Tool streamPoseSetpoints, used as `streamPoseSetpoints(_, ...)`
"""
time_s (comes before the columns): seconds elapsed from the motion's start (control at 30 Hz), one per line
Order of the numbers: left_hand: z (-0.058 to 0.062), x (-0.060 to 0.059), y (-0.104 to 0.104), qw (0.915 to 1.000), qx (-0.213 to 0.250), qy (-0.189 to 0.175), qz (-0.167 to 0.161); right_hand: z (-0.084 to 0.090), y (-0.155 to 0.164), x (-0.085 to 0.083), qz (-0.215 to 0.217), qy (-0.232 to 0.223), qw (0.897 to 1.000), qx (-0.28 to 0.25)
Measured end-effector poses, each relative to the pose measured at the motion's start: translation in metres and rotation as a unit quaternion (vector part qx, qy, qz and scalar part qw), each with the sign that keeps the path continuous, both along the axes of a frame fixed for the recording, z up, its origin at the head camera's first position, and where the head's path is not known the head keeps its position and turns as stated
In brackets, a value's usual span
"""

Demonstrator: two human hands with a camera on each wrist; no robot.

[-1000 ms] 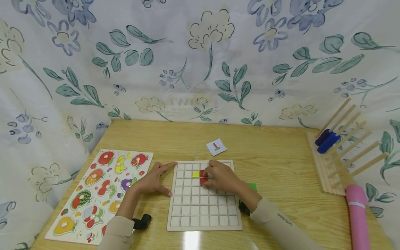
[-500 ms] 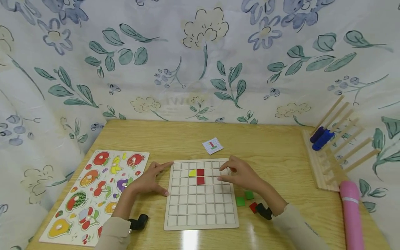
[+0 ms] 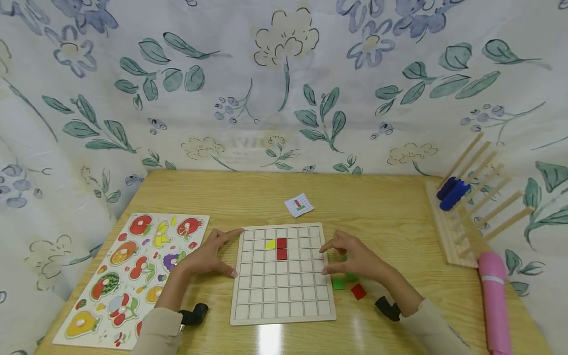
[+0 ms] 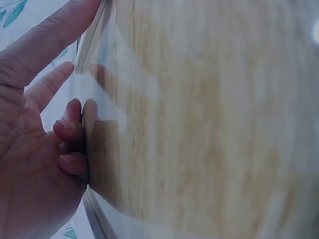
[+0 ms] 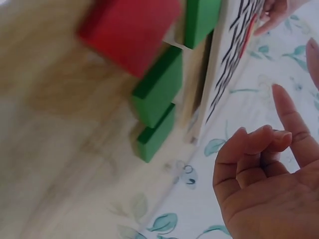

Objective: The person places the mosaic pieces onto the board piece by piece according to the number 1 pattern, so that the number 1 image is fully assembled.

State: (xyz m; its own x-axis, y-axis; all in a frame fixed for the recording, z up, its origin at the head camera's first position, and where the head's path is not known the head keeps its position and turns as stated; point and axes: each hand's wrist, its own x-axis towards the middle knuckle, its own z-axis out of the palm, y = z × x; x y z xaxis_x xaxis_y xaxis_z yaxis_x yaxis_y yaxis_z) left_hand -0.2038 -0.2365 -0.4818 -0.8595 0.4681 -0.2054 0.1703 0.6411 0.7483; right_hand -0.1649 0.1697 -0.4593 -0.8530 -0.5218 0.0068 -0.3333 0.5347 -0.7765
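Note:
A white grid board (image 3: 284, 296) lies in front of me, with a yellow tile (image 3: 270, 244) and two red tiles (image 3: 281, 254) in its upper cells. At its left edge, my left hand (image 3: 206, 254) rests with thumb and index finger spread, their tips touching the rim; its other fingers are bent in the left wrist view. Over the right edge hovers my right hand (image 3: 357, 256), thumb and index finger apart, holding nothing. Near it on the table lie a loose red tile (image 3: 358, 291) and three green tiles (image 5: 159, 87), partly hidden by the hand in the head view.
Behind the board lies a small pattern card (image 3: 299, 204). A fruit puzzle board (image 3: 102, 315) is at the left. To the right stand a wooden peg rack (image 3: 443, 231) with blue pieces and a pink roll (image 3: 494, 305). A floral cloth (image 3: 248, 148) hangs behind.
My right hand has left the red tiles on the board and moved right, to the loose tiles beside it. The left hand keeps its place at the board's edge.

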Motion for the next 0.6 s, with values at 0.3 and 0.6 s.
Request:
streamPoseSetpoints(0.3,-0.002,-0.001,0.000,1.0000,-0.008,-0.001,-0.001,-0.013,0.019,0.019,0.025,0.020,0.999,-0.021)
streamPoseSetpoints(0.6,-0.003,-0.001,0.000,1.0000,0.001,-0.006,0.005,-0.013,0.033,0.028,0.040,0.031,0.999,-0.013)
